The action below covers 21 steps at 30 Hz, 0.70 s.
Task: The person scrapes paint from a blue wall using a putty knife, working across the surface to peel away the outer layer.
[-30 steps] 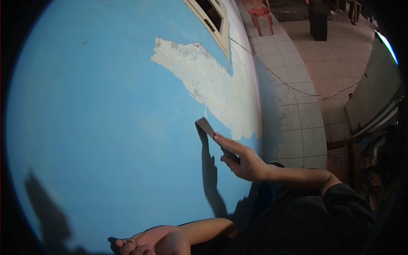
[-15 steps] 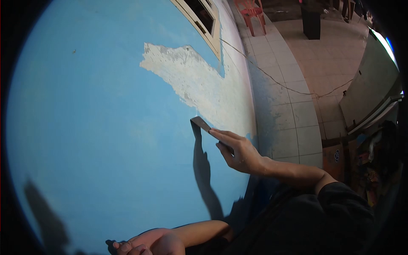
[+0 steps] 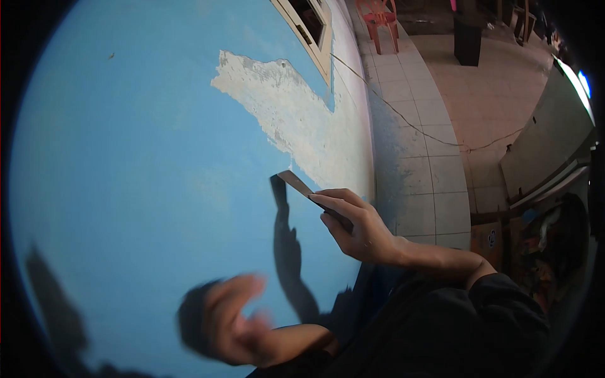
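My right hand [image 3: 365,230] is closed around the dark handle of a putty knife [image 3: 295,181]. The flat metal blade reaches up and left, its tip close to the lower edge of a scraped patch [image 3: 283,107] where pale plaster shows through. Whether the blade touches the wall cannot be made out. Blue paint covers the rest of the wall [image 3: 145,170]. Low in the view, my left hand [image 3: 236,318] is raised in front of the wall, blurred by motion. Its thumb and fingers curve apart, with blue wall showing between them and nothing held.
A cream window frame [image 3: 309,38] is set in the wall above the patch. A thin cord [image 3: 416,128] stretches over the tiled floor [image 3: 416,170]. Farther back are a red plastic chair [image 3: 379,25] and a black stand [image 3: 467,44]. Clutter lies at right, near a cardboard box [image 3: 486,242].
My left hand has risen from the bottom edge and moved right, its fingers spreading. The putty knife's blade has tilted and shifted slightly left, while the view has moved a little.
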Tool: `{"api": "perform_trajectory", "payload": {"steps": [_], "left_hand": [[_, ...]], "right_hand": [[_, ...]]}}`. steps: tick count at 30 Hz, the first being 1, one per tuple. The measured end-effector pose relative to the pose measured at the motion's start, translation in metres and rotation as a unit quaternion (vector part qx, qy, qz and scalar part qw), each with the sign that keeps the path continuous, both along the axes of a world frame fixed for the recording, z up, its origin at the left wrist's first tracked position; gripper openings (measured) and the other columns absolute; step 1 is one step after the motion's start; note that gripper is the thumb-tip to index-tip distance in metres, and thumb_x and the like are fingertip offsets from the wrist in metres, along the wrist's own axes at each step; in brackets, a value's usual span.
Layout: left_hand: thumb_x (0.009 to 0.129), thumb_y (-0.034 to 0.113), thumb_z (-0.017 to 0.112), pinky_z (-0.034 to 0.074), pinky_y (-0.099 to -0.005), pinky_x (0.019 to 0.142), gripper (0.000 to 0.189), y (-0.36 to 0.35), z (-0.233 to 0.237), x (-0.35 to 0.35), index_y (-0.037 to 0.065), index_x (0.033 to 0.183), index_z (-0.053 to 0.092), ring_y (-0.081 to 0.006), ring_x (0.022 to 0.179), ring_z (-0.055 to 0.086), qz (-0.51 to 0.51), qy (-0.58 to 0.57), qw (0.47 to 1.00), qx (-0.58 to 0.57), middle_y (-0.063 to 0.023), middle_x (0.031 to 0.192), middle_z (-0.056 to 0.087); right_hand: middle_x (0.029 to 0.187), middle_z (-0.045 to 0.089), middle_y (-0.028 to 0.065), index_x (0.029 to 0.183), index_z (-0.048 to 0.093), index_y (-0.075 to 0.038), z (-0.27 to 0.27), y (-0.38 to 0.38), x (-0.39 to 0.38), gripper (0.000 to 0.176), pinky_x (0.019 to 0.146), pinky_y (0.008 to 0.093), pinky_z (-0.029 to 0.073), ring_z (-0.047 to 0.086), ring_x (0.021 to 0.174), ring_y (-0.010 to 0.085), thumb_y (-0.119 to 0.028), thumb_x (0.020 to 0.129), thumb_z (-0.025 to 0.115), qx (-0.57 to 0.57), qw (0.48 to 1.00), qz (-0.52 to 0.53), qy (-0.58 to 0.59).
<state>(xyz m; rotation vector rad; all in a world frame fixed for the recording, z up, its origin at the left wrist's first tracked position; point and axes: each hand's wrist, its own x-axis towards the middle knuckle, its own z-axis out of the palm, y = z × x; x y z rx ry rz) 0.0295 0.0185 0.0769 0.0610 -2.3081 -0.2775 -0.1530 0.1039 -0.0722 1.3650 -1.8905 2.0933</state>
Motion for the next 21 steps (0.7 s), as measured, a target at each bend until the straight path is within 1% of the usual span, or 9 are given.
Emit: {"api": "perform_trajectory", "payload": {"steps": [2,5,6,11,13,15,17,19,21], "left_hand": [[0.099,0.046,0.061,0.059,-0.0337,0.072,0.066,-0.002,-0.017,-0.033,-0.012,0.130,0.057,-0.0297,0.075,0.070,0.034,-0.156,0.967,0.200,-0.0223,0.099,0.073],[0.104,0.040,0.057,0.057,-0.0314,0.071,0.065,-0.012,-0.025,-0.053,-0.016,0.137,0.051,-0.0172,0.075,0.069,0.016,-0.255,0.881,0.398,-0.0205,0.086,0.071],[0.107,0.042,0.049,0.058,-0.0321,0.072,0.056,-0.010,-0.027,-0.058,-0.009,0.127,0.060,-0.0209,0.087,0.071,0.009,-0.235,0.875,0.424,-0.0176,0.099,0.071],[0.108,0.039,0.048,0.053,-0.0277,0.053,0.046,-0.011,-0.021,-0.059,-0.005,0.112,0.063,-0.0170,0.063,0.068,-0.021,-0.170,0.844,0.508,-0.0166,0.083,0.073],[0.110,0.032,0.046,0.053,-0.0249,0.054,0.043,-0.010,-0.021,-0.060,-0.006,0.108,0.064,-0.0132,0.060,0.066,0.000,-0.193,0.829,0.524,-0.0173,0.084,0.074],[0.111,0.030,0.044,0.053,-0.0243,0.056,0.043,-0.010,-0.022,-0.057,-0.007,0.107,0.064,-0.0120,0.061,0.067,-0.015,-0.229,0.840,0.491,-0.0177,0.085,0.075],[0.111,0.033,0.042,0.056,-0.0249,0.058,0.046,-0.011,-0.022,-0.057,-0.007,0.109,0.062,-0.0137,0.063,0.069,-0.031,-0.257,0.845,0.468,-0.0202,0.088,0.075],[0.111,0.034,0.042,0.057,-0.0249,0.059,0.046,-0.010,-0.021,-0.056,-0.007,0.110,0.062,-0.0139,0.064,0.069,-0.023,-0.266,0.848,0.457,-0.0204,0.089,0.075],[0.111,0.034,0.041,0.057,-0.0248,0.058,0.046,-0.010,-0.021,-0.054,-0.007,0.110,0.063,-0.0142,0.064,0.070,-0.024,-0.268,0.852,0.450,-0.0208,0.091,0.075]], "right_hand": [[0.124,0.060,0.0185,0.131,0.060,0.001,0.023,0.020,0.006,0.038,0.069,0.0334,0.062,0.073,0.092,0.0297,0.003,0.094,0.063,0.000,1.000,0.007,-0.011],[0.122,0.060,0.0166,0.135,0.059,-0.001,0.042,0.037,0.015,0.044,0.063,0.0317,0.063,0.074,0.088,0.0273,0.005,0.091,0.065,-0.020,0.996,0.044,0.072],[0.123,0.060,0.0170,0.135,0.059,-0.001,0.046,0.041,0.020,0.046,0.063,0.0321,0.064,0.074,0.087,0.0276,0.005,0.091,0.066,-0.017,0.993,0.063,0.094],[0.126,0.069,0.0084,0.116,0.073,-0.006,0.073,0.064,0.009,0.036,0.075,0.0360,0.059,0.073,0.094,0.0206,-0.011,0.082,0.081,0.023,0.969,0.058,0.238],[0.120,0.072,0.0063,0.109,0.073,-0.007,0.094,0.103,-0.007,0.031,0.083,0.0363,0.055,0.072,0.097,0.0192,-0.010,0.080,0.083,-0.103,0.955,0.021,0.277],[0.092,0.067,-0.0002,0.096,0.074,-0.012,0.048,0.148,0.005,0.017,0.068,0.0315,0.052,0.065,0.081,0.0117,-0.028,0.090,0.073,-0.339,0.922,-0.061,0.178],[0.086,0.063,-0.0007,0.115,0.069,-0.017,0.126,0.209,-0.004,0.023,0.067,0.0286,0.048,0.059,0.076,0.0103,-0.031,0.097,0.066,-0.361,0.889,0.064,0.274],[0.108,0.064,0.0009,0.138,0.060,-0.020,0.160,0.207,0.005,0.035,0.080,0.0315,0.048,0.060,0.092,0.0115,-0.026,0.103,0.059,-0.390,0.850,0.120,0.333],[0.127,0.061,-0.0056,0.141,0.056,-0.026,0.162,0.231,-0.004,0.036,0.092,0.0333,0.045,0.058,0.111,0.0057,-0.035,0.107,0.053,-0.323,0.827,0.167,0.428]]}}
